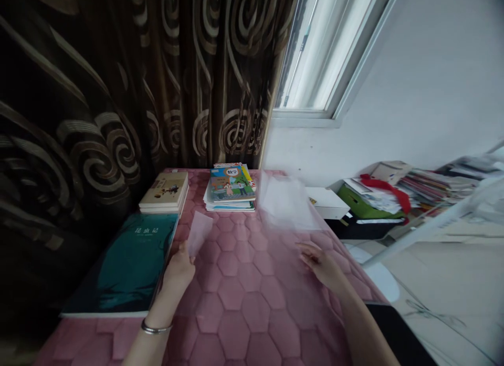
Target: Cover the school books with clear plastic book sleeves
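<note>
My left hand (179,269) is closed on the lower edge of a small clear plastic strip (199,232), held up just right of a large teal book (128,263). My right hand (321,263) rests on the pink quilted table cover (244,308), fingers stretched toward a large clear plastic sheet (285,200) that is blurred and lifted off the table. Whether the right hand touches that sheet is unclear.
A beige stack of books (165,191) and a colourful stack of books (230,187) sit at the table's far edge before a dark swirl-patterned curtain (118,93). To the right are a white box (326,202), a green box (360,206) and piled papers (417,185).
</note>
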`<state>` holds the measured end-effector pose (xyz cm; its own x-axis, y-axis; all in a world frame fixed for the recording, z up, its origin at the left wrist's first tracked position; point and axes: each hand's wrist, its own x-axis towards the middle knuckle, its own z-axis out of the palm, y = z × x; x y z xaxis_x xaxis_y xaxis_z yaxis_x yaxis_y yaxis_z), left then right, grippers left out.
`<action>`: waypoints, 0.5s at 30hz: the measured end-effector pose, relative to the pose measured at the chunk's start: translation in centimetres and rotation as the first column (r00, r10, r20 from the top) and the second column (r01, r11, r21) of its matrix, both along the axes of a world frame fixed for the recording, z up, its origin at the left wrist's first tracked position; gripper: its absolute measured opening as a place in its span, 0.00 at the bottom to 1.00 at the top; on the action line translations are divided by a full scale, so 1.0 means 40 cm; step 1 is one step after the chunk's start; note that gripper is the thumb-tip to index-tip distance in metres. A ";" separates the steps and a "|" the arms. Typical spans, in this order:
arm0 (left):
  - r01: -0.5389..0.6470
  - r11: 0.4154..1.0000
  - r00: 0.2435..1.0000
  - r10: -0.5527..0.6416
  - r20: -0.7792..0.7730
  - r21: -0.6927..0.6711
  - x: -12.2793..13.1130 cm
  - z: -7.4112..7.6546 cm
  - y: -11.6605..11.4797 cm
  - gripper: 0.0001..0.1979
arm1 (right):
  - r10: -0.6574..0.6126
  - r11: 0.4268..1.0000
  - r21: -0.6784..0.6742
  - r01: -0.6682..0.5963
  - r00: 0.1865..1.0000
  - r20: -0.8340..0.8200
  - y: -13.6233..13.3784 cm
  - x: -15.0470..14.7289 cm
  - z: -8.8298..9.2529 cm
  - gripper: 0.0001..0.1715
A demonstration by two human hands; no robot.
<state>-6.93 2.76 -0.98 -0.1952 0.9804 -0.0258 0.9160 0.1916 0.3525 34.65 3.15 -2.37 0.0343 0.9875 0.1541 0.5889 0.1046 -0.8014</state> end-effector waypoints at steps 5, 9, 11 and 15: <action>-0.027 0.999 0.985 0.032 -0.168 0.036 0.035 0.040 -0.050 0.33 | 0.014 0.999 -0.042 -0.009 0.992 0.122 -0.004 -0.007 -0.005 0.25; 0.049 0.983 0.970 -0.006 -0.241 0.175 0.088 0.066 -0.077 0.30 | 0.007 1.000 0.001 -0.007 0.987 0.163 -0.001 -0.008 -0.009 0.22; 0.209 0.966 0.955 -0.169 -0.242 0.152 0.114 0.065 -0.078 0.28 | 0.002 1.000 0.013 -0.004 0.981 0.193 0.000 -0.008 -0.016 0.21; 0.463 0.886 0.880 -0.463 -0.109 -0.027 0.140 0.052 -0.070 0.28 | -0.022 0.999 0.034 0.015 0.972 0.234 0.000 -0.010 -0.019 0.16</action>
<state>-1.35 -0.02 1.10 0.2789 0.9598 -0.0311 0.9329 -0.2631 0.2457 34.25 3.14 -3.12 0.0115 0.9814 0.1918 0.7623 0.1155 -0.6369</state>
